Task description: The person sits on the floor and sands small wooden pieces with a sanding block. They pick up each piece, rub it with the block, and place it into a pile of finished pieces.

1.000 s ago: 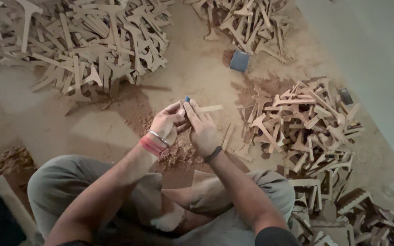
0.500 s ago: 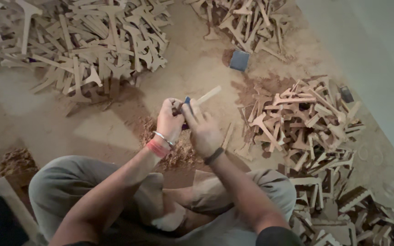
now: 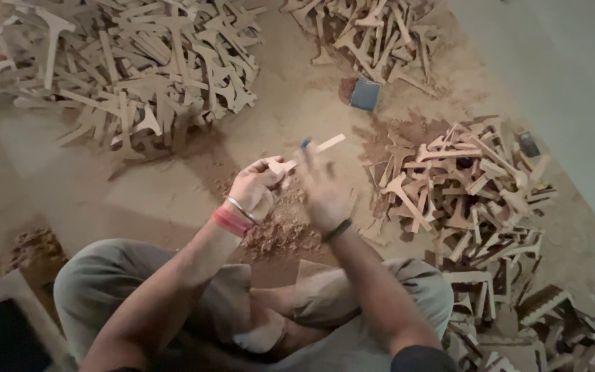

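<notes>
Both hands (image 3: 290, 189) raised, gripping wooden strip (image 3: 315, 149).

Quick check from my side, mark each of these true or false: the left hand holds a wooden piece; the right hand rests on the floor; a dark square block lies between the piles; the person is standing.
1. The left hand holds a thin wooden piece. True.
2. The right hand rests on the floor. False: it is raised beside the piece, blurred.
3. A dark square block lies on the floor between piles of wooden cutouts. True.
4. The person is standing. False: they sit cross-legged above a shavings heap.
</notes>
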`<state>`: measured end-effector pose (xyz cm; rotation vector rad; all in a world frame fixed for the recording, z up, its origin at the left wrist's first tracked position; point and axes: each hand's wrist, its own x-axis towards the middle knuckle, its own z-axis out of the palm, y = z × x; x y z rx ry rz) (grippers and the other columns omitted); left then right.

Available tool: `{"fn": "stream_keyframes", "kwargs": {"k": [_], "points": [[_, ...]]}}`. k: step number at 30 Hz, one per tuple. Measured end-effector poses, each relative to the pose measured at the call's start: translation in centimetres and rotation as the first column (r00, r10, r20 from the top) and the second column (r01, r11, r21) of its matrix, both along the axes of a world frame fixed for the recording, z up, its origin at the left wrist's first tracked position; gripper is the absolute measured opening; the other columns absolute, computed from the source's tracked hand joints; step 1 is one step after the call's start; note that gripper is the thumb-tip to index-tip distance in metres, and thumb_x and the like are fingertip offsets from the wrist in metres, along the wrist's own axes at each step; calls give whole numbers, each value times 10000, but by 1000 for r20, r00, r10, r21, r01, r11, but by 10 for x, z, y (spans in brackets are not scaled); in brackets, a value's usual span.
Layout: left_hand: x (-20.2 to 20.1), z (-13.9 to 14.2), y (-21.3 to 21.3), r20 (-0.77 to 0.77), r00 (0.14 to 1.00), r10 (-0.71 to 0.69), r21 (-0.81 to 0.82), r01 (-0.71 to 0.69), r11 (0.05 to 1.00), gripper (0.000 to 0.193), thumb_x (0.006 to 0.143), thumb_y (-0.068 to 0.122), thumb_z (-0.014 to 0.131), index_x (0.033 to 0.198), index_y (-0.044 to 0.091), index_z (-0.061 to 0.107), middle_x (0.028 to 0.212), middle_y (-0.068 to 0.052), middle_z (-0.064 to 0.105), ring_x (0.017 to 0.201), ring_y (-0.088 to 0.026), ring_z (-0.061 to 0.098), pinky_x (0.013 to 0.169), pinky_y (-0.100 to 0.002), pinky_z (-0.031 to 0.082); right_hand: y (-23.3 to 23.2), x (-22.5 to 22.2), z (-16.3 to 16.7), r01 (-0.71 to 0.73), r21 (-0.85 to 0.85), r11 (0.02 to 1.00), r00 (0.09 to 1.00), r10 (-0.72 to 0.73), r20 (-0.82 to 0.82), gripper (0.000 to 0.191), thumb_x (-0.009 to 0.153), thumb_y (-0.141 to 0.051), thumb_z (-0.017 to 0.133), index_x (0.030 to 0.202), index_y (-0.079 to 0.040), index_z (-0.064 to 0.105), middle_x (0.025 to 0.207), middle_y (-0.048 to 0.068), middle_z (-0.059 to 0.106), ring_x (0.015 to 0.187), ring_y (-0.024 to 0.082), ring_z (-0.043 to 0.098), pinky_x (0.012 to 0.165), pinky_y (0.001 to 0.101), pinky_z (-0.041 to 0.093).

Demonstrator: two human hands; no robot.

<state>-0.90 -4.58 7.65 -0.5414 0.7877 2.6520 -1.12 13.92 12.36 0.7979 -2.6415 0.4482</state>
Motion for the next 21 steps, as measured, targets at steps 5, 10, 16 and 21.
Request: {"fn": "stream_keyframes", "kwargs": {"k": [5, 10, 16, 21], "points": [[-1, 14, 4, -97, 995, 24, -78, -31, 996, 386, 902, -73, 605, 1279, 11, 611, 936, -73, 677, 762, -208, 666, 679, -349, 537, 9, -8, -1, 79, -86, 993, 992, -87, -90, 585, 929, -52, 623, 1501, -115, 516, 1604, 139, 462, 1409, 333, 498, 1160, 471, 410], [2, 25, 1, -6, 1000, 25, -17, -25, 1000, 364, 925, -57, 595, 1284, 8, 604, 931, -46, 668, 775, -172, 665, 681, -335, 537, 5, -2, 5, -7, -46, 999, 1000, 7, 18, 667, 848, -19, 564, 1512, -59, 524, 1597, 188, 492, 1419, 314, 519, 1109, 420, 413], [4, 14, 1, -171, 985, -8, -206, -27, 978, 375, 927, -70, 621, 1302, -49, 623, 889, -47, 640, 751, -185, 648, 631, -313, 496, 14, -12, 17, 144, -89, 986, 986, -150, -67, 639, 840, -29, 564, 1479, -3, 551, 1517, 159, 556, 1354, 330, 570, 1106, 455, 450], [3, 15, 5, -124, 992, -8, -96, -4, 995, 419, 893, -51, 641, 1308, -34, 593, 886, -41, 643, 773, -186, 671, 668, -320, 554, 5, -6, 13, 100, -187, 977, 985, -123, -117, 470, 873, -56, 622, 1333, -138, 678, 1399, 72, 670, 1068, 273, 676, 919, 373, 550]]}}
